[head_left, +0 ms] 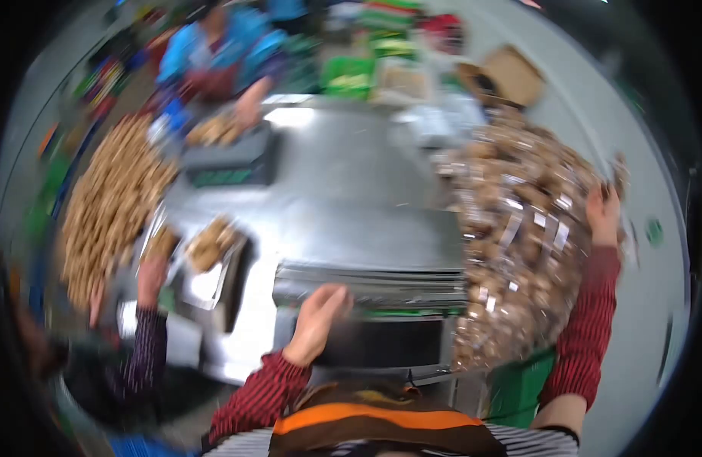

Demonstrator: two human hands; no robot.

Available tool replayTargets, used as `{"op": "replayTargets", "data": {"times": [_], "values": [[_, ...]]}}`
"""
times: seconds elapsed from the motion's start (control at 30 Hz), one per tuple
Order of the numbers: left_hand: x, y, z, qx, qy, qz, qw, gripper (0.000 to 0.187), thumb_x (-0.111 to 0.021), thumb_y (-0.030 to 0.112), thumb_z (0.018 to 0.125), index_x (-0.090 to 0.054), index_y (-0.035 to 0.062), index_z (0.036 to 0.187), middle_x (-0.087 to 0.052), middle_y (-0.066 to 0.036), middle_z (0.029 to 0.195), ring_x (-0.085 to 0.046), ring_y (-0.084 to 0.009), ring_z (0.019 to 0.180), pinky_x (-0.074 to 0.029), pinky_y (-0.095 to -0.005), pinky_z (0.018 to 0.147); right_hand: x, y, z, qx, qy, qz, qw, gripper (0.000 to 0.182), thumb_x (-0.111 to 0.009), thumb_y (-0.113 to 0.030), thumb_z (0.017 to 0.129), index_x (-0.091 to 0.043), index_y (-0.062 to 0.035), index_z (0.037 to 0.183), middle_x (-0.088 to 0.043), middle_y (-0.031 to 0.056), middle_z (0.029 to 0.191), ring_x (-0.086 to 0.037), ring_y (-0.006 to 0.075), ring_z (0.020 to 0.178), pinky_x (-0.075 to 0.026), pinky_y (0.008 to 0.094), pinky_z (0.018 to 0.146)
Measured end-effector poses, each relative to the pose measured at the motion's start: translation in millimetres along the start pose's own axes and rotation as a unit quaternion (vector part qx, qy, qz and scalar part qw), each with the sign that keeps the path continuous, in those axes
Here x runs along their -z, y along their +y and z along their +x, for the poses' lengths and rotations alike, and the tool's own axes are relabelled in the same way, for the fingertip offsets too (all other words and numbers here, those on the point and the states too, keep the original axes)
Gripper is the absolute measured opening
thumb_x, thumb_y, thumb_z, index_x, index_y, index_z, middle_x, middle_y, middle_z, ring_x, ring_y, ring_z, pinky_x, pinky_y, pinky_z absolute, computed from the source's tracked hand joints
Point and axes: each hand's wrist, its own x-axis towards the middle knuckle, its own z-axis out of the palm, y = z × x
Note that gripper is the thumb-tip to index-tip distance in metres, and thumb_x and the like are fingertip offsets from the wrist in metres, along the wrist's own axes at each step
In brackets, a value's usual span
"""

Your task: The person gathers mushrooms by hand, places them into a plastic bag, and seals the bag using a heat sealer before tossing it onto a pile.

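A broad steel table (335, 171) stretches ahead of both hands, blurred by camera motion. A heap of plastic-wrapped brown packs (514, 251) fills the space between the hands, on the right hand's side, while a mound of loose tan produce (115, 209) lies well to the left of the left hand. Directly beside the left hand sits a wrapping machine (385, 341) with a dark panel. Beyond it, a co-worker in blue (214, 57) reaches over a produce-topped digital scale (225, 158). Nearer, left of the left hand, another worker's hand (153, 280) is at more of the tan produce. The wearer's left hand (320, 321) is loosely unfurled above the machine's near edge; the right hand (602, 207) is at the heap's outer edge, close to a small brown item (620, 177). Whether it grips that item, one cannot tell.
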Motion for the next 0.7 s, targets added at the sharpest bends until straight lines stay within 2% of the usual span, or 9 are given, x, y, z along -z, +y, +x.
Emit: {"op": "replayTargets", "data": {"times": [0.07,0.1,0.2,0.23,0.27,0.33,0.47,0.6,0.7], "values": [[47,-5,-6,-0.109,0.138,0.003,0.985,0.019,-0.059,0.016,0.097,-0.060,0.0000,0.108,-0.063,-0.005,0.089,-0.056,-0.0091,0.079,-0.045,-0.0251,0.070,-122,104,-87,-0.227,-0.161,0.052,0.959,0.012,-0.060,-0.016,0.096,-0.062,-0.0042,0.100,-0.065,0.0037,0.089,-0.061,0.0111,0.080,-0.053,0.0207,0.066],[70,-3,-8,-0.181,0.244,0.041,0.952,0.019,-0.060,0.014,0.096,-0.060,-0.0003,0.108,-0.063,-0.005,0.091,-0.057,-0.0106,0.080,-0.046,-0.0258,0.070,-194,159,-157,-0.178,-0.148,-0.061,0.971,0.012,-0.060,-0.015,0.095,-0.063,-0.0051,0.101,-0.065,0.0023,0.089,-0.060,0.0095,0.078,-0.051,0.0208,0.065],[164,-4,-4,-0.296,0.484,0.193,0.801,0.032,-0.067,0.017,0.091,-0.056,-0.0016,0.115,-0.060,-0.012,0.106,-0.058,-0.0197,0.092,-0.049,-0.0317,0.078,-289,313,-255,-0.342,-0.364,-0.151,0.853,0.020,-0.056,-0.015,0.098,-0.061,-0.0025,0.113,-0.066,0.0092,0.103,-0.061,0.0161,0.087,-0.053,0.0279,0.072],[187,7,-7,-0.263,0.523,0.283,0.759,0.043,-0.070,0.020,0.088,-0.053,-0.0018,0.120,-0.056,-0.015,0.112,-0.056,-0.0237,0.099,-0.049,-0.0347,0.082,-307,361,-286,-0.051,-0.615,-0.372,0.693,0.030,-0.055,-0.021,0.098,-0.058,-0.0014,0.121,-0.062,0.0110,0.114,-0.060,0.0175,0.097,-0.053,0.0288,0.079],[208,20,-9,-0.229,0.553,0.371,0.710,0.054,-0.074,0.023,0.085,-0.050,-0.0020,0.125,-0.052,-0.018,0.119,-0.054,-0.0278,0.106,-0.048,-0.0377,0.086,-357,388,-333,-0.407,-0.470,-0.271,0.735,0.044,-0.058,-0.029,0.097,-0.051,-0.0014,0.130,-0.057,0.0108,0.124,-0.058,0.0179,0.104,-0.053,0.0312,0.084],[255,36,-3,-0.181,0.526,0.376,0.742,0.074,-0.081,0.029,0.077,-0.043,-0.0014,0.133,-0.047,-0.021,0.124,-0.051,-0.0318,0.113,-0.047,-0.0409,0.092,-407,455,-388,-0.365,-0.521,-0.350,0.688,0.073,-0.060,-0.045,0.092,-0.037,0.0037,0.141,-0.052,0.0168,0.130,-0.054,0.0223,0.114,-0.050,0.0355,0.089],[305,77,18,-0.049,0.385,0.474,0.790,0.104,-0.091,0.038,0.062,-0.037,-0.0068,0.139,-0.044,-0.026,0.132,-0.049,-0.0352,0.119,-0.045,-0.0407,0.099,-465,550,-433,-0.460,-0.399,-0.376,0.698,0.084,-0.063,-0.054,0.088,-0.037,0.0074,0.140,-0.053,0.0211,0.129,-0.057,0.0265,0.112,-0.052,0.0369,0.083],[304,74,38,-0.106,0.340,0.428,0.831,0.109,-0.094,0.035,0.057,-0.036,-0.0074,0.139,-0.046,-0.021,0.123,-0.052,-0.0297,0.107,-0.048,-0.0366,0.089,-463,611,-461,-0.404,-0.413,-0.316,0.752,0.069,-0.066,-0.046,0.086,-0.055,0.0135,0.119,-0.067,0.0191,0.103,-0.066,0.0264,0.089,-0.053,0.0349,0.074],[277,75,38,-0.200,0.355,0.482,0.776,0.106,-0.094,0.032,0.056,-0.038,-0.0020,0.140,-0.044,-0.017,0.122,-0.049,-0.0264,0.103,-0.047,-0.0364,0.084,-455,578,-464,-0.338,-0.359,-0.344,0.799,0.058,-0.065,-0.041,0.088,-0.058,0.0110,0.114,-0.066,0.0159,0.102,-0.064,0.0223,0.088,-0.052,0.0336,0.073]]}}
